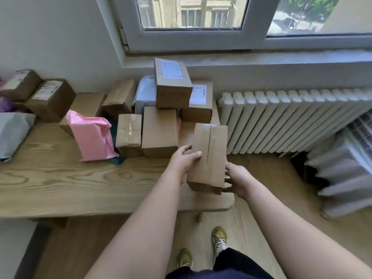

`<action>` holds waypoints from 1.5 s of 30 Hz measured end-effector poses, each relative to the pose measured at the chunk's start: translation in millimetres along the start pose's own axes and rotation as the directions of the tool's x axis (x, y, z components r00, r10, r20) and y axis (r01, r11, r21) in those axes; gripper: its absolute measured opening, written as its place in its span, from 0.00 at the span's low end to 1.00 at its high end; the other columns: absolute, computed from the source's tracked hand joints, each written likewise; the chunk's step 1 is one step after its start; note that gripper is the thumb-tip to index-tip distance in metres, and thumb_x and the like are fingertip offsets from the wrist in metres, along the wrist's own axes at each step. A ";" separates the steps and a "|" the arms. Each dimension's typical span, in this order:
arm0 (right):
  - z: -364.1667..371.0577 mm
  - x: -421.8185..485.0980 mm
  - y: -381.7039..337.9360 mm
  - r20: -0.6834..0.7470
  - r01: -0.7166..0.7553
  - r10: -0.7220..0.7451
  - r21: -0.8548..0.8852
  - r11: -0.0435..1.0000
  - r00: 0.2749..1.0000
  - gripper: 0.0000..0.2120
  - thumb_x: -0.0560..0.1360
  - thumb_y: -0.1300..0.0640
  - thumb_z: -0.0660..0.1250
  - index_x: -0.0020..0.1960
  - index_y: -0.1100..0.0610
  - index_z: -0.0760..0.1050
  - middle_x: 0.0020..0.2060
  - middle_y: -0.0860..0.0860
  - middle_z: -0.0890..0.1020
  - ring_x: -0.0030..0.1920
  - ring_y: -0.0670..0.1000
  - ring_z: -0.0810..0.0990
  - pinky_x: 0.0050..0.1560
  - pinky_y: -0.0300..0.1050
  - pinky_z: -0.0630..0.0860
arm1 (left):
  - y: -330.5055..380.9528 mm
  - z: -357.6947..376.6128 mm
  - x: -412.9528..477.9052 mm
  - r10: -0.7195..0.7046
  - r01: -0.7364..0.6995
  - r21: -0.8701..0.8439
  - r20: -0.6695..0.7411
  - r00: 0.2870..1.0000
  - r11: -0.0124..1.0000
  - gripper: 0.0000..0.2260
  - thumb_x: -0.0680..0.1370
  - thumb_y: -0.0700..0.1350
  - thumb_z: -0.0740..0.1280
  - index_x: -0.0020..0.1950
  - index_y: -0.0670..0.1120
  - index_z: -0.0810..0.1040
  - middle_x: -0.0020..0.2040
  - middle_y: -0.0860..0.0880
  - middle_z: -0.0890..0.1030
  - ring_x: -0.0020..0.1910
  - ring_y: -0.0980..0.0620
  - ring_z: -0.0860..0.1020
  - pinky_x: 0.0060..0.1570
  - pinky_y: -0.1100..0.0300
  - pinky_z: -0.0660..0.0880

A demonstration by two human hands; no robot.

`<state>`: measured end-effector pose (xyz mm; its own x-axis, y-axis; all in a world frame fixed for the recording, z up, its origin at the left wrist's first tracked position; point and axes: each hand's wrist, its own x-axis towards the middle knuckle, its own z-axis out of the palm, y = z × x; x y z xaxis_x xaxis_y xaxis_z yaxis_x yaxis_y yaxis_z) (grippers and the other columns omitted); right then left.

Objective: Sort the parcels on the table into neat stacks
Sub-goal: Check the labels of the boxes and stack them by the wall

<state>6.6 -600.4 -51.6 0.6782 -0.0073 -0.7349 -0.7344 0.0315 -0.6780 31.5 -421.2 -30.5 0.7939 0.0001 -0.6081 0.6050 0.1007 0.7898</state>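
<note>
Parcel sorting, judged to be at an early-to-middle stage. At twelve o'clock from the hands a labelled box (173,83) is sitting on top of other cartons in a rough pile, with a flat box (160,129) and a small box (128,130) lying side by side in front of it. Toward ten o'clock a pink mailer (92,135) is leaning against a carton, and at nine o'clock a grey mailer (12,131) and further side boxes (52,97) are lying loose and not yet lined up, so most of the stacking appears to be left. The taped box (208,156) is being held just above the counter (80,188), over its right end and tilted slightly, close beside the flat box. The left hand (184,160) is gripping its left edge, with the fingers (196,153) curling onto the top face. The right hand (238,180) is clasping the lower right corner, its fingers (228,167) closing around the side, though the fingertips beneath are hidden. A radiator (291,117) is standing at two o'clock, off the counter
</note>
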 end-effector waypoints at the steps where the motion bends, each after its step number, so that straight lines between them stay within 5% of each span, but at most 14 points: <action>1: 4.2 -4.6 8.1 0.007 -0.024 0.024 0.018 1.000 1.000 0.14 0.82 0.49 0.60 0.63 0.54 0.76 0.55 0.53 0.83 0.56 0.57 0.79 0.54 0.58 0.77 | -11.7 -2.3 -4.7 -0.005 0.005 -0.002 -0.022 1.000 1.000 0.25 0.78 0.40 0.71 0.73 0.47 0.69 0.58 0.50 0.77 0.50 0.53 0.77 0.46 0.57 0.75; 4: 11.9 -7.8 21.9 0.072 -0.048 0.044 0.054 0.997 0.996 0.22 0.81 0.39 0.58 0.67 0.52 0.73 0.58 0.52 0.82 0.62 0.58 0.76 0.63 0.64 0.74 | -33.5 -8.7 -10.8 -0.006 0.003 -0.036 -0.092 0.996 0.999 0.25 0.77 0.37 0.71 0.73 0.44 0.70 0.60 0.47 0.79 0.48 0.54 0.78 0.39 0.61 0.74; 6: 11.0 -5.8 27.3 0.099 -0.055 0.049 0.057 0.997 0.994 0.25 0.80 0.36 0.59 0.70 0.51 0.71 0.60 0.51 0.81 0.63 0.55 0.77 0.63 0.62 0.74 | -43.9 -8.7 -11.7 -0.016 0.014 -0.017 -0.128 0.992 1.000 0.27 0.75 0.36 0.72 0.73 0.42 0.70 0.62 0.44 0.79 0.51 0.50 0.79 0.44 0.59 0.77; 12: 4.0 -5.5 26.7 0.101 0.092 -0.074 -0.192 0.977 0.992 0.21 0.80 0.43 0.64 0.70 0.52 0.72 0.60 0.50 0.80 0.57 0.51 0.80 0.49 0.50 0.79 | -58.3 1.9 -11.9 -0.002 0.013 0.057 -0.187 0.982 0.998 0.26 0.74 0.40 0.75 0.71 0.44 0.72 0.62 0.44 0.79 0.58 0.47 0.79 0.54 0.55 0.77; 16: 10.2 -0.4 27.0 0.018 0.184 -0.191 -0.369 0.911 0.981 0.22 0.80 0.45 0.63 0.71 0.54 0.72 0.61 0.52 0.80 0.58 0.54 0.79 0.59 0.54 0.79 | -62.3 6.0 -11.2 0.059 -0.003 0.214 -0.255 0.965 0.977 0.25 0.73 0.44 0.75 0.69 0.45 0.75 0.61 0.44 0.81 0.59 0.46 0.79 0.64 0.48 0.75; 21: 14.6 -1.1 24.8 0.011 0.203 -0.221 -0.446 0.872 0.975 0.22 0.81 0.46 0.62 0.70 0.56 0.71 0.61 0.53 0.80 0.61 0.55 0.78 0.60 0.53 0.77 | -63.0 -0.5 -9.8 0.042 0.024 0.268 -0.241 0.970 0.963 0.25 0.74 0.46 0.75 0.69 0.43 0.74 0.62 0.45 0.80 0.59 0.47 0.79 0.64 0.49 0.75; 24: 5.9 -2.6 25.8 0.033 0.216 -0.222 -0.415 0.884 0.974 0.22 0.82 0.46 0.61 0.71 0.55 0.71 0.63 0.52 0.79 0.62 0.54 0.77 0.64 0.53 0.75 | -66.8 -0.1 -16.9 -0.067 0.090 0.127 -0.173 0.983 0.988 0.26 0.75 0.53 0.73 0.69 0.44 0.73 0.60 0.46 0.80 0.54 0.50 0.80 0.51 0.56 0.79; 26: -4.3 -3.3 27.5 0.061 0.198 -0.188 -0.347 0.917 0.980 0.21 0.82 0.45 0.61 0.71 0.54 0.71 0.63 0.50 0.79 0.62 0.52 0.77 0.65 0.53 0.74 | -71.3 5.5 -24.8 -0.187 0.194 0.042 -0.133 0.973 0.980 0.33 0.73 0.67 0.68 0.69 0.45 0.73 0.61 0.47 0.80 0.57 0.49 0.79 0.49 0.58 0.77; 29: -18.4 -4.5 31.2 0.145 0.087 -0.066 -0.146 0.986 0.987 0.16 0.83 0.46 0.60 0.68 0.51 0.73 0.59 0.47 0.81 0.60 0.49 0.79 0.63 0.53 0.76 | -93.6 6.1 -12.3 -0.323 0.304 -0.134 -0.156 0.933 0.943 0.62 0.51 0.86 0.59 0.75 0.47 0.68 0.71 0.47 0.75 0.70 0.44 0.73 0.69 0.45 0.70; 31: -25.3 -5.7 34.7 0.193 0.009 -0.005 -0.022 1.000 0.981 0.12 0.84 0.49 0.59 0.64 0.49 0.75 0.58 0.47 0.82 0.59 0.49 0.80 0.58 0.51 0.78 | -102.1 5.9 -9.7 -0.333 0.303 -0.164 -0.209 0.920 0.939 0.55 0.58 0.82 0.63 0.74 0.46 0.69 0.70 0.47 0.75 0.68 0.45 0.73 0.69 0.45 0.69; 33: -27.6 -6.5 39.1 0.174 -0.011 0.012 -0.008 1.000 0.985 0.09 0.84 0.52 0.59 0.61 0.49 0.76 0.59 0.49 0.80 0.58 0.52 0.79 0.53 0.50 0.78 | -95.2 4.9 -17.1 -0.260 0.220 -0.155 -0.313 0.914 0.963 0.32 0.70 0.66 0.72 0.64 0.43 0.77 0.61 0.47 0.80 0.59 0.46 0.78 0.63 0.49 0.74; 35: -25.3 -3.1 44.8 0.082 0.010 -0.004 -0.072 0.997 0.997 0.13 0.84 0.57 0.59 0.66 0.49 0.75 0.61 0.51 0.79 0.59 0.55 0.80 0.57 0.52 0.79 | -92.8 -2.6 -15.2 -0.192 0.149 -0.132 -0.433 0.881 0.980 0.20 0.72 0.55 0.75 0.56 0.43 0.79 0.54 0.46 0.82 0.52 0.45 0.80 0.59 0.49 0.77; 40: -9.1 -5.2 45.9 0.007 0.035 -0.034 -0.186 0.982 0.999 0.18 0.84 0.47 0.55 0.72 0.47 0.70 0.64 0.50 0.78 0.62 0.56 0.78 0.66 0.59 0.74 | -90.7 -12.8 -12.4 -0.133 0.146 -0.003 -0.438 0.889 0.989 0.16 0.71 0.50 0.78 0.54 0.47 0.78 0.55 0.46 0.82 0.54 0.45 0.80 0.60 0.46 0.77; 45: -8.6 -6.5 46.8 0.032 0.127 -0.123 -0.248 0.960 0.992 0.22 0.82 0.41 0.59 0.71 0.50 0.70 0.62 0.46 0.77 0.60 0.50 0.76 0.61 0.47 0.72 | -101.7 2.9 -10.1 -0.095 0.102 -0.005 -0.419 0.903 0.995 0.16 0.71 0.45 0.78 0.55 0.45 0.78 0.53 0.46 0.83 0.51 0.47 0.82 0.55 0.51 0.79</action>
<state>-32.4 -607.5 -78.6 0.7638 0.0211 -0.6451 -0.6262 -0.2183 -0.7485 -37.9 -434.4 -104.5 0.6337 0.4078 -0.6574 0.6827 0.1049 0.7231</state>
